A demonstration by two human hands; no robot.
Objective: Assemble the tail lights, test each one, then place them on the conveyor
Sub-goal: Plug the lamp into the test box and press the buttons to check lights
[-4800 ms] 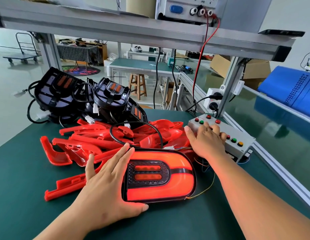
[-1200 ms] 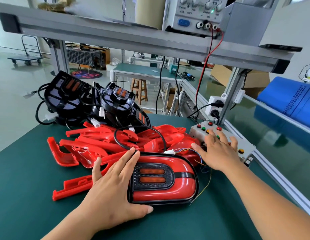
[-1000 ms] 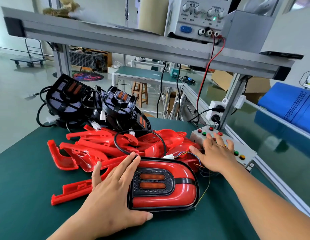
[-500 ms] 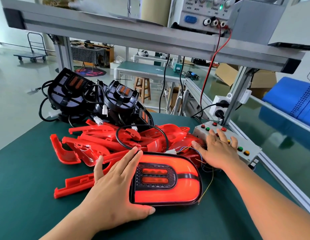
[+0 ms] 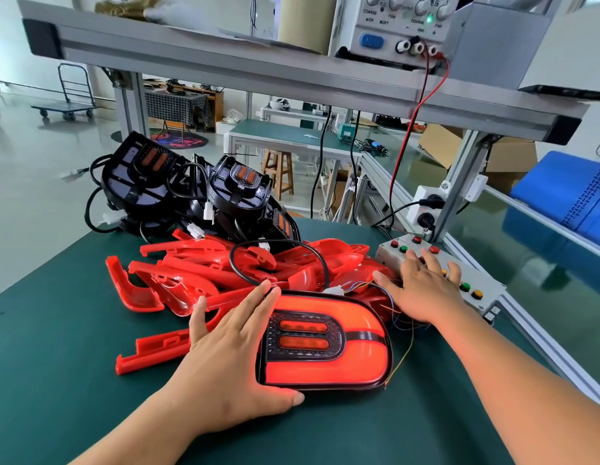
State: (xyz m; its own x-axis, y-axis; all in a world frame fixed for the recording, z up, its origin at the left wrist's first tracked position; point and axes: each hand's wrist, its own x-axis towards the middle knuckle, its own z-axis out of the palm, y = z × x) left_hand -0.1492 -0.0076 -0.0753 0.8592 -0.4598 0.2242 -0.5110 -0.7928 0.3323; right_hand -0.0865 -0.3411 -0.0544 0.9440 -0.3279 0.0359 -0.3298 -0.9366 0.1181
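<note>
Your left hand [image 5: 225, 357] lies flat, fingers straight, against the left end of the glowing tail light [image 5: 325, 344] on the green table [image 5: 57, 380]. Your right hand [image 5: 422, 290] rests spread on the button box [image 5: 476, 286], beside the red covers [image 5: 204, 276].

The tail light [image 5: 325, 344] glows red around a dark honeycomb centre, on a dark green bench [image 5: 50, 330]. Red covers [image 5: 191, 273] lie before black housings [image 5: 238, 193]. The grey button box [image 5: 483, 283] carries red, green and yellow buttons.

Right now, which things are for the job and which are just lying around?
For the job: glowing tail light, test button box, left hand, right hand, red lenses, black housings, power supply.
Just lying about: wooden stool, trolley, cardboard box.
</note>
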